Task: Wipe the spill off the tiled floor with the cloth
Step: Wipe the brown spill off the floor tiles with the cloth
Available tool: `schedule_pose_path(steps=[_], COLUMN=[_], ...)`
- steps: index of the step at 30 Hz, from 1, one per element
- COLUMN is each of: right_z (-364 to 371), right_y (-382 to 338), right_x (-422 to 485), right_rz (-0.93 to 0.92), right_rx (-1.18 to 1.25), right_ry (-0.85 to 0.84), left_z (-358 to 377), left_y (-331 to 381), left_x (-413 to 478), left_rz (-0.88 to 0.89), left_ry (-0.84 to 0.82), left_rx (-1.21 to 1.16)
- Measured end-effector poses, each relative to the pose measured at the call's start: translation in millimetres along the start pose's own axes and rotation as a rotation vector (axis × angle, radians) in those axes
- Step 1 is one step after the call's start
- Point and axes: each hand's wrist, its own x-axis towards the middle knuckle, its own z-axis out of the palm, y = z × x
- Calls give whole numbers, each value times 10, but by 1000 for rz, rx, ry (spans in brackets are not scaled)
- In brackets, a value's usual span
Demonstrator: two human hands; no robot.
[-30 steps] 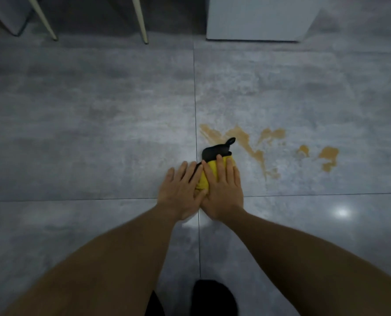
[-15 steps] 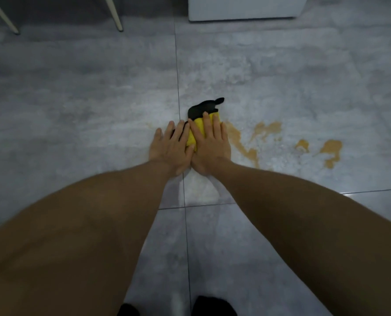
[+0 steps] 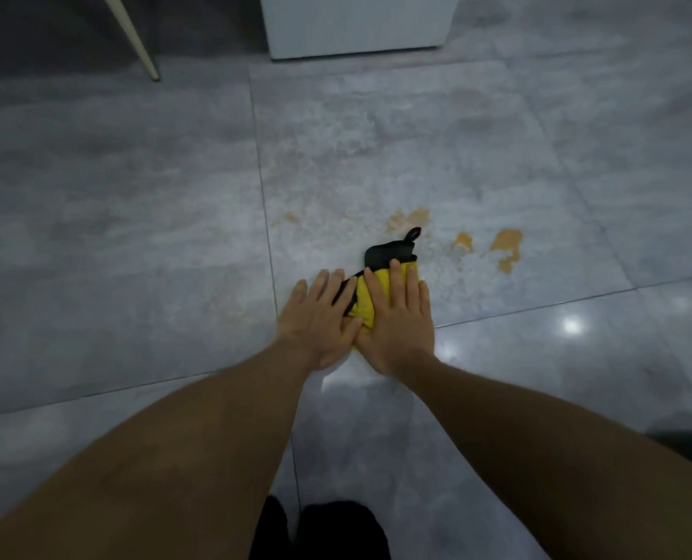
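Grey glossy tiled floor (image 3: 134, 236), orange-brown liquid spill (image 3: 506, 242) in patches. Both hands lie flat, side by side: left hand (image 3: 320, 321) and right hand (image 3: 399, 325) press the folded yellow-and-black cloth (image 3: 370, 289) down, likely for scrubbing pressure. Cloth sits just beside remaining patches; wiping unfinished.

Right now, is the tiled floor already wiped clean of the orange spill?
No, orange spill patches remain on the grey tiled floor beyond the yellow and black cloth.
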Motion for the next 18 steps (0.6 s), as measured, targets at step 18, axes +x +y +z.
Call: schedule_pose_path(steps=[18], right_z=[-253], right_y=[444], right_x=[1291], right_rz=[24], right_rx=[-71], right_ry=[23], left_z=[-396], left_y=[5], left_x=[1034], left_rz=[-11], left_ry=[120], left_rx=[-110])
